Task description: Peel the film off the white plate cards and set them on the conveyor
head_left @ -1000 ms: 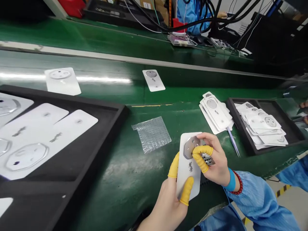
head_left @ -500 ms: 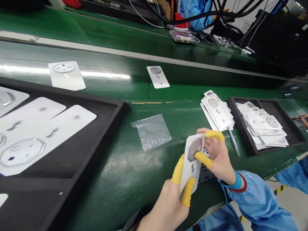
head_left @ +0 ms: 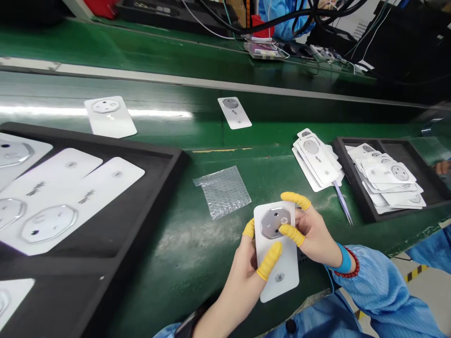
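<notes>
Between my two hands is a white rounded panel (head_left: pixel 282 265) with a silver-grey octagonal inset that has dark holes, and a small round mark near its lower end. My left hand (head_left: pixel 246 267) grips its left side, the yellow-covered thumb lying across the front. On the right edge, my right hand (head_left: pixel 312 230) pinches the panel, with its yellow-covered thumb on the inset and a finger at the top edge. A dark perforated piece (head_left: pixel 306 257) lies behind, mostly hidden by my right hand. Purple tweezers (head_left: pixel 342 203) rest to the right, beside a stack of similar panels (head_left: pixel 319 162).
On the left stands a black tray (head_left: pixel 148 206) with large white panels; another black tray (head_left: pixel 431 180) at right holds a pile of them. Bubble wrap (head_left: pixel 225 195) lies mid-table. Two panels lie farther back, one at left (head_left: pixel 112 123), one mid-table (head_left: pixel 235 115). A co-worker's blue sleeve (head_left: pixel 285 19) shows beyond.
The panel has turned from a steep slant to face me more squarely, and sits slightly lower. My left thumb has moved up its front; my right thumb stays on the inset.
</notes>
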Demonstrator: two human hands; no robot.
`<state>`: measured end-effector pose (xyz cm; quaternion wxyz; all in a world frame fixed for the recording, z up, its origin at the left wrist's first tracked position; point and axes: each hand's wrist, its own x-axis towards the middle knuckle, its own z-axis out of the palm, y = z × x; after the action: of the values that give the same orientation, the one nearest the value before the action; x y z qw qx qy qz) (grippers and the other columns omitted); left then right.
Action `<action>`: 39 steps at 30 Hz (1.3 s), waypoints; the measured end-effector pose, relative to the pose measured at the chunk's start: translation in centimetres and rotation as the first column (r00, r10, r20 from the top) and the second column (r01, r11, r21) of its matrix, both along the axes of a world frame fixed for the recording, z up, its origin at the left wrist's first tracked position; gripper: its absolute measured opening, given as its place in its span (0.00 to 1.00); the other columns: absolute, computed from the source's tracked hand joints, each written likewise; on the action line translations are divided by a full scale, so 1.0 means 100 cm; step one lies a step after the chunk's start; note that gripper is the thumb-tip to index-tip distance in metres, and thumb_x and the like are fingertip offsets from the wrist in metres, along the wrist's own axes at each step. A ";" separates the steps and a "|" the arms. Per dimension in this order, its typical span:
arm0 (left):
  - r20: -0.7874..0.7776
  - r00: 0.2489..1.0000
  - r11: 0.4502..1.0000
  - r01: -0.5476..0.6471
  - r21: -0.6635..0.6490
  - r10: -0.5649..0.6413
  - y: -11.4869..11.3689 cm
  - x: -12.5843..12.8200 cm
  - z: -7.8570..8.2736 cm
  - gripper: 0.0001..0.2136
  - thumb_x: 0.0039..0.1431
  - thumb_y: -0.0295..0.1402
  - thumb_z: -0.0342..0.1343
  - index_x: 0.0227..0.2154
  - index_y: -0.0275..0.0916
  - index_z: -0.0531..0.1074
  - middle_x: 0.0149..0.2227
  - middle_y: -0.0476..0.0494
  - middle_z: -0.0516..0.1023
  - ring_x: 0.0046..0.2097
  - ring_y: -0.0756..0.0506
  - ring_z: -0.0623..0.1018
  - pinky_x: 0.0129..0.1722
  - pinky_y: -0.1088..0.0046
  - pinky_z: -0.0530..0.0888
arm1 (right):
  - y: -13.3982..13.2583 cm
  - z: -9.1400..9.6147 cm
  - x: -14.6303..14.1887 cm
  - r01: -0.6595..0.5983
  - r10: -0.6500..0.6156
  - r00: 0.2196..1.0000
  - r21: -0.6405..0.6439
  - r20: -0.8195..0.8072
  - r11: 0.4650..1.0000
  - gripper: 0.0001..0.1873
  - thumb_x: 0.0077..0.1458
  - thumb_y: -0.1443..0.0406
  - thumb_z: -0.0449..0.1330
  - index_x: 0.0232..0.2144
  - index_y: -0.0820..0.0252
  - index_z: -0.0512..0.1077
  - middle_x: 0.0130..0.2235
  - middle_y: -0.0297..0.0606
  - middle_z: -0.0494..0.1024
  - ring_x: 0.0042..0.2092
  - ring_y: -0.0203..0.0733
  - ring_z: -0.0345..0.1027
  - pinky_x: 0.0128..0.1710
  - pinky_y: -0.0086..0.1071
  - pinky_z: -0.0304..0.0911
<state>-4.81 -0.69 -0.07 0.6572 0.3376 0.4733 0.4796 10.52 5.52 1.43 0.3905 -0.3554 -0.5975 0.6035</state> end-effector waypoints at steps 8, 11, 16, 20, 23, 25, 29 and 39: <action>-0.041 0.973 0.965 -0.229 -0.129 0.226 0.016 -0.013 0.021 0.27 0.44 0.45 0.69 0.44 0.39 0.69 0.29 0.49 0.80 0.23 0.46 0.77 0.22 0.73 0.75 | -0.001 0.008 0.040 -0.073 -0.182 0.863 0.473 0.471 0.878 0.24 0.65 0.62 0.54 0.62 0.52 0.57 0.58 0.46 0.70 0.61 0.50 0.63 0.60 0.52 0.62; -0.035 0.976 0.965 -0.219 -0.142 0.216 0.018 -0.018 0.024 0.29 0.42 0.46 0.70 0.45 0.39 0.69 0.28 0.47 0.81 0.22 0.44 0.79 0.21 0.69 0.77 | 0.000 -0.010 0.065 -0.090 -0.416 0.644 0.603 0.643 0.793 0.16 0.62 0.65 0.58 0.53 0.54 0.69 0.65 0.49 0.59 0.69 0.60 0.42 0.62 0.68 0.49; -0.237 0.924 0.953 -0.302 0.028 0.299 0.026 -0.027 0.015 0.35 0.48 0.46 0.66 0.57 0.40 0.61 0.41 0.41 0.82 0.32 0.42 0.82 0.30 0.68 0.78 | 0.004 -0.024 0.079 -0.071 -0.380 0.698 0.587 0.607 0.807 0.06 0.62 0.69 0.56 0.40 0.57 0.73 0.57 0.48 0.70 0.63 0.55 0.59 0.58 0.60 0.60; -0.504 0.802 0.943 -0.219 0.250 0.320 0.034 -0.036 0.007 0.29 0.52 0.41 0.63 0.57 0.39 0.67 0.45 0.38 0.81 0.44 0.37 0.80 0.43 0.64 0.75 | 0.014 0.004 0.077 -0.071 -0.170 0.841 0.417 0.514 0.906 0.06 0.62 0.66 0.58 0.42 0.57 0.71 0.45 0.43 0.78 0.45 0.43 0.75 0.43 0.38 0.75; -0.413 0.909 0.991 0.002 0.132 0.053 0.036 -0.034 0.009 0.17 0.52 0.46 0.59 0.35 0.36 0.81 0.36 0.38 0.84 0.39 0.36 0.80 0.38 0.64 0.74 | 0.025 0.021 0.071 -0.140 -0.076 0.849 0.361 0.523 0.922 0.06 0.62 0.65 0.58 0.41 0.57 0.72 0.46 0.43 0.78 0.45 0.42 0.75 0.38 0.33 0.76; -0.243 0.969 0.999 0.046 0.014 -0.041 0.036 -0.027 0.010 0.16 0.49 0.47 0.63 0.28 0.36 0.81 0.31 0.39 0.83 0.34 0.38 0.79 0.31 0.67 0.73 | 0.032 0.025 0.064 -0.207 -0.036 0.841 0.382 0.539 0.901 0.06 0.62 0.65 0.58 0.42 0.57 0.72 0.47 0.43 0.78 0.45 0.42 0.75 0.38 0.34 0.76; -0.134 0.991 0.993 -0.013 -0.114 -0.003 0.035 -0.016 0.008 0.13 0.43 0.42 0.69 0.24 0.35 0.81 0.29 0.41 0.83 0.31 0.43 0.77 0.27 0.73 0.71 | 0.032 0.020 0.043 -0.188 -0.174 0.839 0.574 0.516 0.797 0.07 0.61 0.66 0.59 0.42 0.56 0.73 0.54 0.47 0.73 0.55 0.50 0.68 0.52 0.47 0.70; 0.032 0.999 0.974 -0.006 -0.225 0.014 0.029 -0.011 0.002 0.14 0.45 0.43 0.68 0.24 0.34 0.79 0.22 0.47 0.78 0.23 0.51 0.71 0.25 0.77 0.68 | 0.003 -0.008 0.008 -0.168 -0.121 0.913 0.630 0.389 0.758 0.06 0.64 0.69 0.55 0.42 0.60 0.71 0.42 0.44 0.75 0.42 0.41 0.73 0.41 0.34 0.73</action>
<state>-5.90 2.23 0.17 0.6966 0.2505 0.5151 0.4320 11.34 5.79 0.59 0.3486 -0.3072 -0.8417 0.2751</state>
